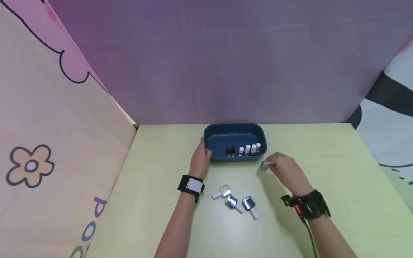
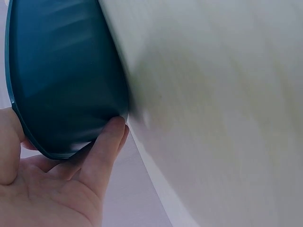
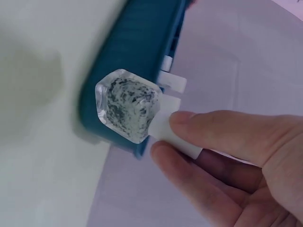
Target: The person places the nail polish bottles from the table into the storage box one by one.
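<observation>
A dark blue oval tub (image 1: 222, 135) stands at the back of the light green table (image 1: 155, 200); several small bottles with white and black caps (image 1: 247, 149) stand along its near wall. My left hand (image 1: 200, 157) holds the tub's left end, fingers against its outer wall (image 2: 66, 90). My right hand (image 1: 284, 167) pinches a small square glass bottle (image 3: 128, 105) by its white cap (image 3: 175, 137), lifted just right of the tub (image 3: 137, 52). The bottle's speckled silver-grey body points toward the tub. Three similar bottles (image 1: 235, 202) lie on the table between my forearms.
A purple backdrop (image 1: 226, 61) rises right behind the tub. A peach panel with flower drawings (image 1: 48, 143) closes the left side. Black bands sit on both wrists, with a cable running from the right one (image 1: 308, 229).
</observation>
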{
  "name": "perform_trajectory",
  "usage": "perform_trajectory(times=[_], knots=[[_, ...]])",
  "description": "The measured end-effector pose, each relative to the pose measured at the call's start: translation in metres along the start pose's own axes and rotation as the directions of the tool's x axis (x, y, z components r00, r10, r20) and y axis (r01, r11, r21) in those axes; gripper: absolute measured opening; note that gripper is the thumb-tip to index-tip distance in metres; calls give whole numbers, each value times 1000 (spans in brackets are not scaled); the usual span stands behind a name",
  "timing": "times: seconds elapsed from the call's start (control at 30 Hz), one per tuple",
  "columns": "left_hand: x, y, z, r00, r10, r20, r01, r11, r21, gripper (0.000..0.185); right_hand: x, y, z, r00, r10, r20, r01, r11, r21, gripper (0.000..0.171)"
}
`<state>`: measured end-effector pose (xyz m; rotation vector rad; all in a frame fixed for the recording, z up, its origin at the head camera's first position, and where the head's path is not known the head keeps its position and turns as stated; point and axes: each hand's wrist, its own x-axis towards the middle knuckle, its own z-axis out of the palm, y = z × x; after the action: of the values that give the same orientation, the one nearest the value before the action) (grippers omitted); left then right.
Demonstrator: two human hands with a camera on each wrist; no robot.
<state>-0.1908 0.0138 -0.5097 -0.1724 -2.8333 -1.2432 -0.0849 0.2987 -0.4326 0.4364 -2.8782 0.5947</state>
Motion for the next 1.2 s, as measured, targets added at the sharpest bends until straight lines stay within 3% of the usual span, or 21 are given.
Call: perform_trajectory(times=[0.4, 1.2], knots=[[3, -2, 6, 1000, -8, 0, 8, 1000, 8, 68, 20, 1, -20, 999, -25, -34, 24, 999, -28, 12], [7, -3, 11, 1000, 1, 4, -1, 1000, 12, 68, 51, 26, -12, 990, -51, -132, 45, 998, -48, 13]])
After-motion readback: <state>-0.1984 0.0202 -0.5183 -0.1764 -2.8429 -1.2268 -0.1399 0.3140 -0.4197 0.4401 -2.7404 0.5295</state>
